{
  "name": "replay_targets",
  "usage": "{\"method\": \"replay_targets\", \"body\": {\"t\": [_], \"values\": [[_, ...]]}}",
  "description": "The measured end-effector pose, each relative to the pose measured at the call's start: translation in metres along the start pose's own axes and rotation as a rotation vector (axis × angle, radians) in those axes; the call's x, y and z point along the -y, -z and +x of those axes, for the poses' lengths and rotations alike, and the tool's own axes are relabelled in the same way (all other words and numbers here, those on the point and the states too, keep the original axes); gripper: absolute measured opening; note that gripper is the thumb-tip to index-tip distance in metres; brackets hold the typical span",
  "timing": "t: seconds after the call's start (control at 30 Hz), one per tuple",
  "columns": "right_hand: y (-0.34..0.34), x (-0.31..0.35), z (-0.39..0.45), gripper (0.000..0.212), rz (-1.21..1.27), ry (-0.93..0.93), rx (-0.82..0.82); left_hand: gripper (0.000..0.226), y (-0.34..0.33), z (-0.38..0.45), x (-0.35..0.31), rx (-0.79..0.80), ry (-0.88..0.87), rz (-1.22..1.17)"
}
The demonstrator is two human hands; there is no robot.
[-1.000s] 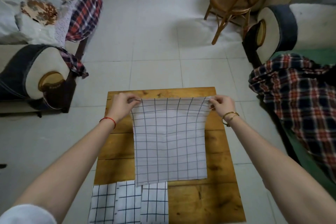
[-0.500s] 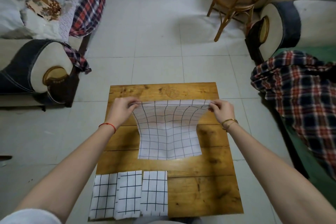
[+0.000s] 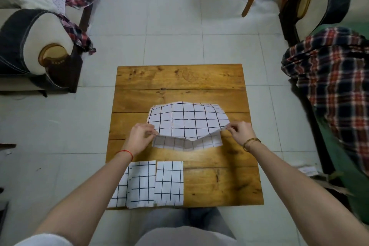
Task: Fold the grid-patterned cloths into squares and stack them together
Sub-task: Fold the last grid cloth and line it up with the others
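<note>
Three folded grid cloths [image 3: 151, 183] lie overlapping side by side at the table's [image 3: 219, 183] near-left edge, not yet stacked. Mid-table, the left hand [image 3: 139, 138] and right hand [image 3: 240, 133] each pinch a corner of the fourth cloth [image 3: 187, 120], half doubled over; more folding and stacking remain.

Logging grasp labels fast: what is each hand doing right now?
Left hand: pinching the grid cloth at its left corner.
Right hand: pinching the same cloth's right corner.

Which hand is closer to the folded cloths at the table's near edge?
Left. The left hand is just beyond the folded cloths; the right hand is farther off to the right, holding the cloth's other corner.
</note>
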State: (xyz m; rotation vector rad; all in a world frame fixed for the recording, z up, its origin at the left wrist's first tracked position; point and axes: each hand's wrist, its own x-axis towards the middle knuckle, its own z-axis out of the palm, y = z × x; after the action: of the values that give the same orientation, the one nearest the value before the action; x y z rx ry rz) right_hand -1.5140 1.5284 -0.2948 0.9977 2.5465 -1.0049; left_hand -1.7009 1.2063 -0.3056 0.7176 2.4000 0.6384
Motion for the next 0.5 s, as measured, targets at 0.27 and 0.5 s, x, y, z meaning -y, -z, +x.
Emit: {"method": "replay_targets", "body": {"t": [0.27,0.5], "values": [[-0.055,-0.018,0.009,0.022,-0.140,-0.065,0.138,0.018,-0.054,0.009,0.028,0.074,0.091,0.057],[-0.078,-0.027,0.027,0.024,-0.117,-0.125,0.205,0.016,-0.073,0.030,0.048,0.146,0.102,0.015]]}}
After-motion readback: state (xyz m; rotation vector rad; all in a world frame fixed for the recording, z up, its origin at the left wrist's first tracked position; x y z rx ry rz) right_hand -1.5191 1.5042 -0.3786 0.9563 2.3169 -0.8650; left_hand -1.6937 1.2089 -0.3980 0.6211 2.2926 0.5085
